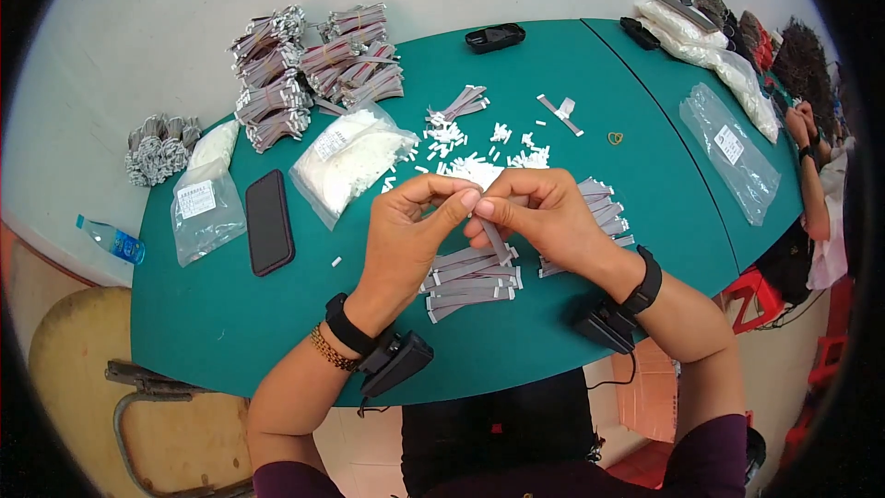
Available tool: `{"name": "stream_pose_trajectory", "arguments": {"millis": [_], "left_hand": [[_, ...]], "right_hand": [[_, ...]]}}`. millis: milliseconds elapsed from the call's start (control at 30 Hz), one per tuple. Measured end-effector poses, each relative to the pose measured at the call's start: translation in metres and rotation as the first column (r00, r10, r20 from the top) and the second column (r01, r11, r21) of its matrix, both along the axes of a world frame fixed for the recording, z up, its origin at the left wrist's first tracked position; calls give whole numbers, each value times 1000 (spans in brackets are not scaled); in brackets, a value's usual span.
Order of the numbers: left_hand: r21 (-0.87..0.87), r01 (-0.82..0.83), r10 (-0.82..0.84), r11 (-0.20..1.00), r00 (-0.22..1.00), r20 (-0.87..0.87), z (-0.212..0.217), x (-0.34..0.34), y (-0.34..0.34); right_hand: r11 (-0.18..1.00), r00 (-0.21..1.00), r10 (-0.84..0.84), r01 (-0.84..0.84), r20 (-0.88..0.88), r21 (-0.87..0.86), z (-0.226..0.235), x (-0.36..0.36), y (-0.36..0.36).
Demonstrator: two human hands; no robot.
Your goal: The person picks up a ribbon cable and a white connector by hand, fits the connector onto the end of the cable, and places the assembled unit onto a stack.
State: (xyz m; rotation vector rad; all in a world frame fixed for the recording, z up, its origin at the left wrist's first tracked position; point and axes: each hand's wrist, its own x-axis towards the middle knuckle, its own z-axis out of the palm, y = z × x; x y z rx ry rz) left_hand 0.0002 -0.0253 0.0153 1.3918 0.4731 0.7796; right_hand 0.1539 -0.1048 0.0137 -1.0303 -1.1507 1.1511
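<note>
Left hand (pixel 415 221) and right hand (pixel 535 212) both pinch one grey ribbon cable (pixel 495 242) above a cable pile (pixel 470 281) near the green worktop's (pixel 230 314) front edge.

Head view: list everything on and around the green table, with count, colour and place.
table: one, green, centre
held ribbon cable: one, grey, between both hands
loose ribbon cables: small pile, grey, below the hands
white connectors: many, scattered beyond the hands
bundled cables: many bundles, grey, far left
clear bags: several, left and right
phone: one, black, left
water bottle: one, floor left
co-worker's hand: far right
left hand: pinching the cable
right hand: pinching the cable
</note>
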Motion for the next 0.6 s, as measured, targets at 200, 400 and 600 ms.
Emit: {"name": "stream_pose_trajectory", "arguments": {"millis": [200, 400, 600], "left_hand": [[66, 2, -2, 998, 1000, -3, 1, -1, 1], [111, -5, 2, 994, 1000, 23, -1, 0, 3], [132, -31, 29, 991, 999, 20, -2, 0, 4]], "right_hand": [[1000, 999, 3, -4, 38, 4, -2, 2, 0], [999, 1000, 10, -10, 19, 39, -5, 1, 0], [999, 999, -23, 22, 23, 36, -1, -4, -1]]}}
